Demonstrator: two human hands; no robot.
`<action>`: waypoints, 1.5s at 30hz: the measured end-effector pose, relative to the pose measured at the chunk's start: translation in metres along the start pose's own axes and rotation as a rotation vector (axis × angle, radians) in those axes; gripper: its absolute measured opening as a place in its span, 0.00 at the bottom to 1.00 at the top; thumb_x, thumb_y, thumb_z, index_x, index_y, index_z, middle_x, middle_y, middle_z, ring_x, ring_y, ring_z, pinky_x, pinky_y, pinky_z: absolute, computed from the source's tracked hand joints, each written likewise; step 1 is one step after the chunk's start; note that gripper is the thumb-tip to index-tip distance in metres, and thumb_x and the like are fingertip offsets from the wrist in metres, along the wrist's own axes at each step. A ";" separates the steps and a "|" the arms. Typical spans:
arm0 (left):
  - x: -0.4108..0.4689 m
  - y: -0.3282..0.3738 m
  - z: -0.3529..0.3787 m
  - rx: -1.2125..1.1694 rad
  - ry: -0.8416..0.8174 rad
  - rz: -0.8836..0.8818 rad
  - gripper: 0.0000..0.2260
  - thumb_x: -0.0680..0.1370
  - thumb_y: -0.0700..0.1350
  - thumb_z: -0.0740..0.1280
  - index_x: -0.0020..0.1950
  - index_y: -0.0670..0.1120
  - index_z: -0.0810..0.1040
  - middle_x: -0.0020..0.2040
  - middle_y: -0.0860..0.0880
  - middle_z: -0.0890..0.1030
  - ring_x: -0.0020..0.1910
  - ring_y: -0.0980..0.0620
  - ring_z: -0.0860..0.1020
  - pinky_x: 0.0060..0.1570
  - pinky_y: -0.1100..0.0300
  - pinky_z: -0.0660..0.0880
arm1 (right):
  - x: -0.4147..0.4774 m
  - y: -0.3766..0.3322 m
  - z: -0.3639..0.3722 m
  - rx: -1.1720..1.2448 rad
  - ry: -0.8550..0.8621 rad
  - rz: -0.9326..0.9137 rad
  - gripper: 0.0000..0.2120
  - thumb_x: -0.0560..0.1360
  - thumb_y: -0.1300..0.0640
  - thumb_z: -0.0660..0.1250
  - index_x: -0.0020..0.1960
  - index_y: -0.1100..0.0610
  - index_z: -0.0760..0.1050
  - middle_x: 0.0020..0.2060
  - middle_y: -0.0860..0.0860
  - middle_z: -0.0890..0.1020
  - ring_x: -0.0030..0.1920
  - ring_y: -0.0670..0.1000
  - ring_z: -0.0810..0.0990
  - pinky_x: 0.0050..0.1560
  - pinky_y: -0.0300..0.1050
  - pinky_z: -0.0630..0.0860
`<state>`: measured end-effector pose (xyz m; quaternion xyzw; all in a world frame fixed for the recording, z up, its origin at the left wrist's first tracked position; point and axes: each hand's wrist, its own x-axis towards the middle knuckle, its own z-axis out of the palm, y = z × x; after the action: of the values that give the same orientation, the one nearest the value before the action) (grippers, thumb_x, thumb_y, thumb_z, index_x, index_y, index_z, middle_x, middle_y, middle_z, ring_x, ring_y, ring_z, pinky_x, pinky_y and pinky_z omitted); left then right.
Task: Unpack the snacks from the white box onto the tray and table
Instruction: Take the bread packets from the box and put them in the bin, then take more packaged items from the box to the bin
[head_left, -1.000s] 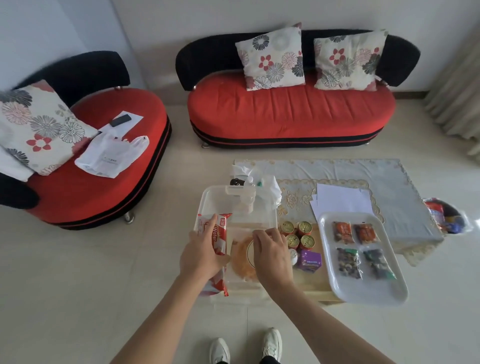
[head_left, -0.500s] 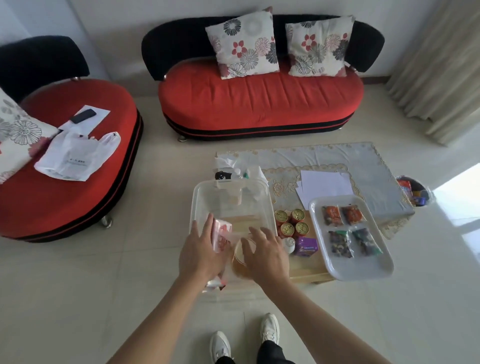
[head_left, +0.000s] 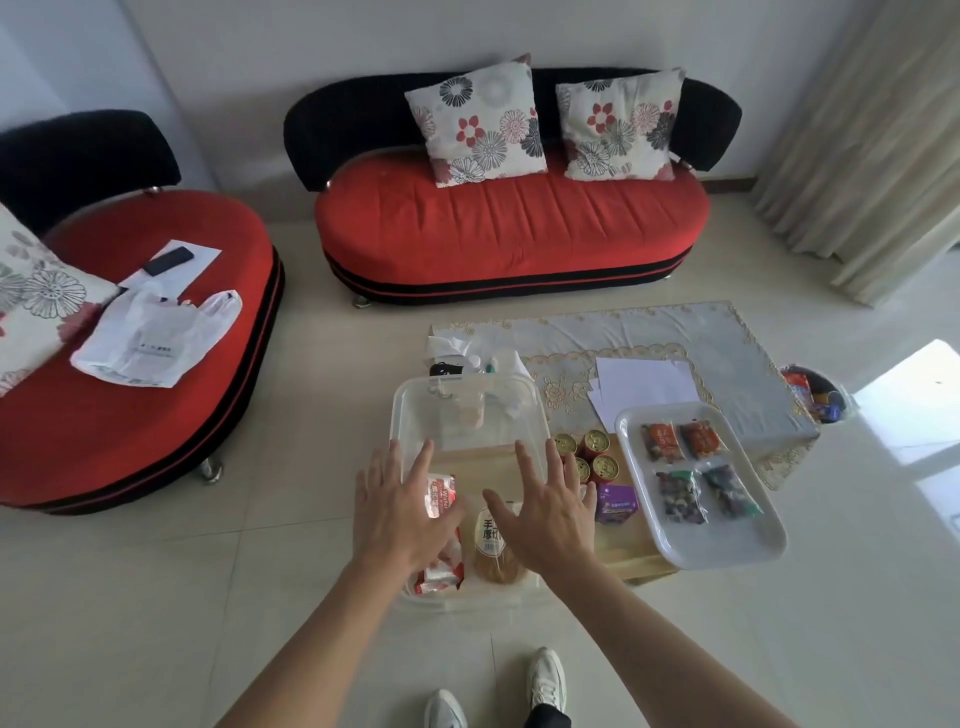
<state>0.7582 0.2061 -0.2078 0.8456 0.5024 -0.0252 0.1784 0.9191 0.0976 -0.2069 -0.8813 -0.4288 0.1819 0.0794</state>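
A translucent white box (head_left: 470, 410) stands on the low table's near left end. Inside its near part lie a red-and-white wafer pack (head_left: 440, 525) and a round clear-wrapped pastry (head_left: 496, 551). My left hand (head_left: 397, 512) hovers over the wafer pack, fingers spread, holding nothing. Over the pastry and the box's right side, my right hand (head_left: 545, 512) is spread the same way. The white tray (head_left: 727, 551) to the right carries several small snack packets (head_left: 680, 493). Between box and tray sit small gold-topped cans (head_left: 584, 454) and a purple box (head_left: 615, 504).
White papers (head_left: 641, 387) lie on the table's lace cloth (head_left: 623, 332). Crumpled tissue and small items (head_left: 467, 358) sit behind the box. A bin (head_left: 815, 392) stands at the table's right end. A red sofa (head_left: 509, 223) and a red chair (head_left: 130, 338) stand beyond.
My left hand has let go of the wafer pack, which now lies in the box. Both hands have opened and spread flat above the box. The view has shifted.
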 end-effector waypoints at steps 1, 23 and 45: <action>-0.001 -0.002 -0.002 0.008 0.003 0.007 0.42 0.74 0.76 0.51 0.83 0.61 0.44 0.85 0.44 0.45 0.83 0.42 0.44 0.80 0.44 0.45 | -0.001 -0.001 -0.001 -0.003 0.001 0.003 0.41 0.75 0.25 0.48 0.82 0.40 0.42 0.83 0.52 0.44 0.82 0.58 0.43 0.78 0.68 0.48; 0.008 0.116 -0.039 0.219 0.036 0.483 0.40 0.75 0.76 0.49 0.81 0.62 0.37 0.82 0.50 0.33 0.80 0.44 0.30 0.79 0.40 0.34 | -0.060 0.097 -0.082 0.098 0.279 0.213 0.42 0.72 0.22 0.41 0.82 0.39 0.46 0.83 0.48 0.45 0.82 0.55 0.38 0.78 0.71 0.44; -0.174 0.503 0.050 0.199 -0.029 1.074 0.40 0.76 0.73 0.49 0.83 0.62 0.39 0.84 0.51 0.37 0.82 0.46 0.34 0.79 0.42 0.35 | -0.304 0.415 -0.195 0.089 0.561 0.747 0.39 0.76 0.24 0.46 0.81 0.38 0.42 0.83 0.49 0.43 0.82 0.56 0.38 0.78 0.69 0.44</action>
<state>1.1109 -0.1732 -0.0771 0.9957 -0.0075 0.0101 0.0921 1.1246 -0.3952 -0.0737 -0.9862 -0.0358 -0.0288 0.1592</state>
